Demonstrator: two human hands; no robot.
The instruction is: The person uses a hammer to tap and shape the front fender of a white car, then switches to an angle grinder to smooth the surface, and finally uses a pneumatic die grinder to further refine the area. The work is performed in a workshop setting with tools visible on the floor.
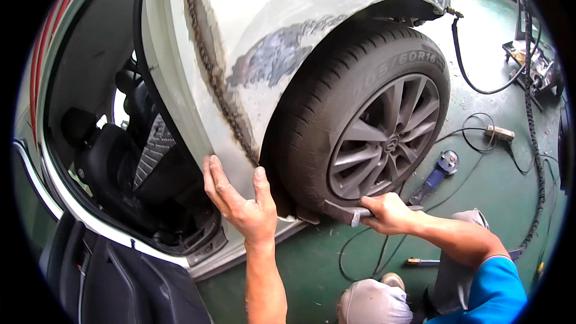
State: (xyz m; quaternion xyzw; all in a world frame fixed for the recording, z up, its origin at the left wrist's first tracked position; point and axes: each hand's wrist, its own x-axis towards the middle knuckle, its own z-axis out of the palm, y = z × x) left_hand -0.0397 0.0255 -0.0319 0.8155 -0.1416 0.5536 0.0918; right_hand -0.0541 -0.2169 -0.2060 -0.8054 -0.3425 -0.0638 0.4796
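Note:
My left hand (243,207) rests against the white car's rear side panel (234,126), its fingers stretched and apart, just below the lower end of a rough, scorched weld seam (219,81). With my right hand (389,213) I grip the handle of a hammer (343,212). Its dark, flat, slightly curved head sits low in front of the tyre (312,126), near the sill; I cannot tell whether it touches the tyre. Bare grey patches (270,57) mark the panel above the wheel arch.
On the green floor lie a blue angle grinder (441,171), a power socket block (499,133), loose cables and a brass-ended tool (423,262). A thick hose (531,126) hangs at right, beside a tray of tools (537,69). The car's open door (120,276) stands at lower left.

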